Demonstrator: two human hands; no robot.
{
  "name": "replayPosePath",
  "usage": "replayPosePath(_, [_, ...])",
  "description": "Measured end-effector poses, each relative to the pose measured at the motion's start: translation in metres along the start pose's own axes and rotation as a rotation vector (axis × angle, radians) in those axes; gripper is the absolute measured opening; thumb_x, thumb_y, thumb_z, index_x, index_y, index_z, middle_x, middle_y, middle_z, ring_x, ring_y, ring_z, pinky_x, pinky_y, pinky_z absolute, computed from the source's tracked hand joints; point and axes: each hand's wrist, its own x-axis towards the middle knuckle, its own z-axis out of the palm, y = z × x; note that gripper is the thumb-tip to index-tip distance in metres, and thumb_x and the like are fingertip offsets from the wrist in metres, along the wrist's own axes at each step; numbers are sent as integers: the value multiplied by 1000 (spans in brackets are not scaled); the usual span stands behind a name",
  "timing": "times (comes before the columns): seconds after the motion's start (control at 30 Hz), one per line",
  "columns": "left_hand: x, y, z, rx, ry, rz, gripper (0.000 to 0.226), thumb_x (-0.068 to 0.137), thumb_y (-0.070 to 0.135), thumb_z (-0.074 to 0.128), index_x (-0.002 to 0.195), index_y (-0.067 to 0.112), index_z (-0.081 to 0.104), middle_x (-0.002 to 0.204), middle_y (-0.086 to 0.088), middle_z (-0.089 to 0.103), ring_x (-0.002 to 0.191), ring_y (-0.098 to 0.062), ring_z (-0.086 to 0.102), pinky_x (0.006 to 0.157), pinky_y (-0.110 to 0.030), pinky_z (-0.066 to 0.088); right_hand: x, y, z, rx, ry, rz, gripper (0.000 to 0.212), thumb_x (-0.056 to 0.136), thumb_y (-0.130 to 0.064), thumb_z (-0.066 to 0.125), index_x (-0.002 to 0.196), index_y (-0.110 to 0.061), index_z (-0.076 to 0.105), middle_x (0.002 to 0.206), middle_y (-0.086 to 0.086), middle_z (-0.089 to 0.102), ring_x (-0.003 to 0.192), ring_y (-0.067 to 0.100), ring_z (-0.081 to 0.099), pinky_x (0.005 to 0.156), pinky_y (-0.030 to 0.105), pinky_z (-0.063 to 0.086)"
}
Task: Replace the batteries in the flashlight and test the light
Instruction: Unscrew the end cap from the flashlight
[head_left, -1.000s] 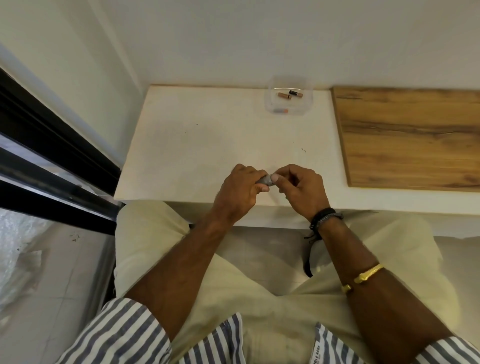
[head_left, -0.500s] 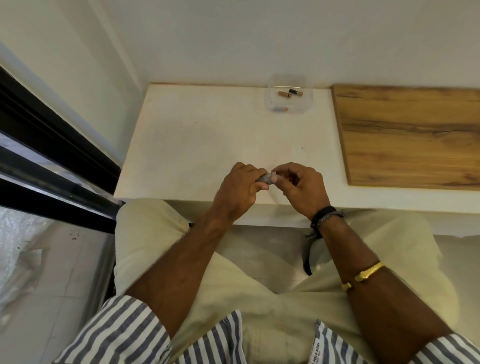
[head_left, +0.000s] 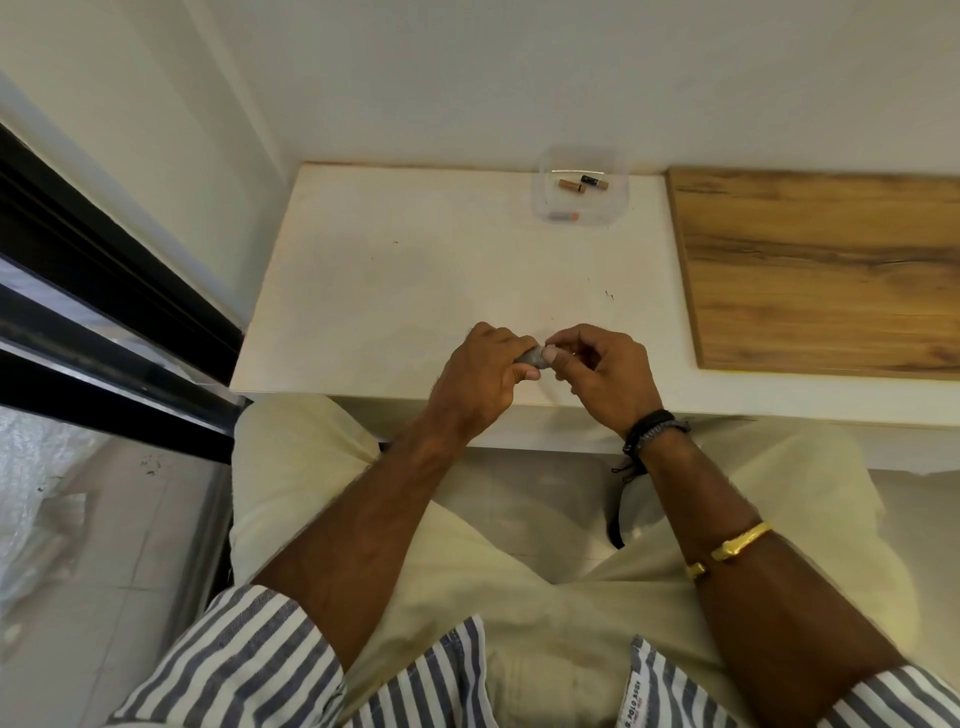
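Observation:
A small grey flashlight (head_left: 531, 356) is held over the near edge of the white table (head_left: 415, 270). My left hand (head_left: 485, 374) is wrapped around its body, hiding most of it. My right hand (head_left: 605, 371) pinches the flashlight's exposed right end between thumb and fingertips. A clear plastic container (head_left: 582, 192) stands at the back of the table. Inside it lie two batteries (head_left: 583, 184) side by side and a third battery (head_left: 563, 216) nearer its front wall.
A wooden board (head_left: 826, 270) covers the right part of the table. A white wall runs behind the table. A black window frame (head_left: 104, 312) lies to the left. My lap in light trousers is below the table edge.
Both hands stay together on the flashlight. The right hand's fingers have shifted slightly around its end, with the thumb now on top.

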Motion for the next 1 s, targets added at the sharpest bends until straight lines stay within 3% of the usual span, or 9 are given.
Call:
replayPosePath(0.13, [1,1,-2,-1,11,-18,25,96,23,61,113,7,69,103,-12,72,94,-28,55,80,-39,46,0,0,-4,42,-28,-82,21,88,-7,76,107,-13,75,105,-2,72,94,14,68,82,35,60])
replayPosePath(0.2, [1,1,-2,7,12,-14,25,95,21,61,114,6,68,104,-13,72,95,-28,55,80,-35,43,0,0,-4,62,-34,-88,27,85,-5,77,110,-15,74,108,-1,73,98,14,69,82,35,61])
replayPosePath(0.3, [0,2,-2,8,18,-14,25,95,19,62,116,8,68,105,-12,72,97,-27,55,81,-32,42,1,-2,-2,114,-42,41,37,87,-32,79,120,-30,65,111,-11,69,91,4,69,73,19,59])
replayPosePath(0.4, [0,3,-3,4,12,-1,24,95,23,61,114,9,68,103,-9,72,95,-25,54,80,-35,44,1,-1,0,59,-12,98,23,94,-46,67,108,-28,70,93,-12,72,77,9,73,66,26,60])
replayPosePath(0.5, [0,1,-4,-3,-2,3,21,96,25,59,110,13,69,98,-5,72,91,-21,51,78,-32,43,1,1,0,23,-10,43,19,95,-36,69,103,-20,75,81,-8,73,71,9,71,67,34,63])
replayPosePath(0.7, [0,3,-6,-2,-2,-27,25,95,23,61,114,8,68,103,-12,72,95,-27,55,80,-39,46,0,1,-4,33,-31,-72,23,88,-11,77,109,-18,75,96,-5,72,84,14,66,80,39,60])
replayPosePath(0.8, [0,5,-6,3,-8,-29,26,95,21,61,115,5,68,105,-14,72,95,-29,56,80,-35,42,1,1,-6,50,-54,-117,30,85,-1,76,110,-17,73,107,0,73,98,17,68,86,40,61])
replayPosePath(0.93, [-1,6,-7,9,2,-22,29,95,23,56,115,6,68,103,-13,71,94,-28,56,80,-38,47,0,-5,-5,118,-98,6,46,85,-35,80,126,-38,61,119,-10,67,97,7,70,78,22,61])
replayPosePath(1.0, [0,5,-7,1,0,-30,25,96,24,58,115,9,68,104,-9,72,96,-26,55,81,-40,49,0,-4,-2,70,-51,59,30,92,-46,69,120,-35,65,106,-11,70,86,8,72,74,30,63])
